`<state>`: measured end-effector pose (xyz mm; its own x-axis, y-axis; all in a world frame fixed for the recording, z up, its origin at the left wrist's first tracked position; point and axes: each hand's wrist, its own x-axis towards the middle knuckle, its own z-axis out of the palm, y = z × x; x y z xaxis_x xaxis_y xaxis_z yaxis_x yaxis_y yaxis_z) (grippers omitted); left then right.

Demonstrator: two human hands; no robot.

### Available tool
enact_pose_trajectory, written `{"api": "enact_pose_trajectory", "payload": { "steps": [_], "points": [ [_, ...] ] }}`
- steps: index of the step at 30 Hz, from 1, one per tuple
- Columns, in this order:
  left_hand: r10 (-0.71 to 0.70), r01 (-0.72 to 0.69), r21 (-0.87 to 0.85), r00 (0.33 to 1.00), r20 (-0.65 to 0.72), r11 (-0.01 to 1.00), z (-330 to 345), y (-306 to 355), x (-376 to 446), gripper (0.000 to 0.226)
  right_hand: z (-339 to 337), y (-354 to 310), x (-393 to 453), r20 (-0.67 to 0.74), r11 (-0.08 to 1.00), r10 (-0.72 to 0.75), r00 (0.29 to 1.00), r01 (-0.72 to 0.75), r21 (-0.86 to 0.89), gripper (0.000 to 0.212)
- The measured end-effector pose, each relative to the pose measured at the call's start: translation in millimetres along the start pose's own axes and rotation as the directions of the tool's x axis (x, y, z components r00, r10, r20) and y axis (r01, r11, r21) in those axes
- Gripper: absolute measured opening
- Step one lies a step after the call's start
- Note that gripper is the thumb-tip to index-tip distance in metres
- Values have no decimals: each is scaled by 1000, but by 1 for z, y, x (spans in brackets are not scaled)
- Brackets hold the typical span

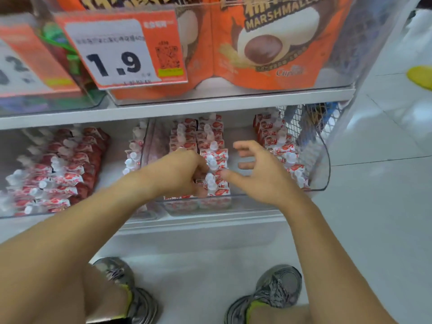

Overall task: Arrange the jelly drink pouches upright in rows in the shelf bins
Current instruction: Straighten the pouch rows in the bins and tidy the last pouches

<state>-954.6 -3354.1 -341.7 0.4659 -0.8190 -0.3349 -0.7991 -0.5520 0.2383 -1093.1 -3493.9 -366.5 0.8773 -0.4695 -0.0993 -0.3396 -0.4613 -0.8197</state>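
Observation:
Red-and-white jelly drink pouches [214, 160] with white caps stand upright in rows inside a clear plastic bin [323, 164] on the lower shelf. My left hand [180, 171] reaches into the bin's front left part, its fingers curled down among the pouches of the left rows; what they hold is hidden. My right hand [259, 169] hovers over a bare gap in the bin between the middle rows and the right row [280, 146], with its fingers spread and relaxed and nothing in them.
Another clear bin [7, 215] at the left holds more pouches [60, 169], leaning in rows. Orange marshmallow bags [268, 43] and a price tag reading 1.9 [117, 54] fill the shelf above. A wire mesh panel [311, 120] closes the shelf's right end. My shoes stand on the white floor [374, 206].

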Motion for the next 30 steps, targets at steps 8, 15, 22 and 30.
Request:
{"api": "enact_pose_trajectory", "payload": {
  "steps": [8, 15, 22, 30],
  "points": [
    [121, -128, -82, 989, -87, 988, 14, -10, 14, 14, 0, 9, 37, 396, 991, 115, 911, -78, -109, 95],
    [53, -76, -167, 989, -135, 983, 25, 4, 17, 18, -9, 16, 51, 475, 994, 105, 874, -95, -44, 82],
    [-25, -27, -394, 992, -126, 919, 28, 10, 15, 31, -23, 26, 55, 509, 989, 133, 851, -147, -14, 79],
    [-281, 251, -703, 957, 75, 665, 22, 19, 20, 56, -20, 22, 60, 484, 976, 168, 859, -215, 44, 151]
  ]
}}
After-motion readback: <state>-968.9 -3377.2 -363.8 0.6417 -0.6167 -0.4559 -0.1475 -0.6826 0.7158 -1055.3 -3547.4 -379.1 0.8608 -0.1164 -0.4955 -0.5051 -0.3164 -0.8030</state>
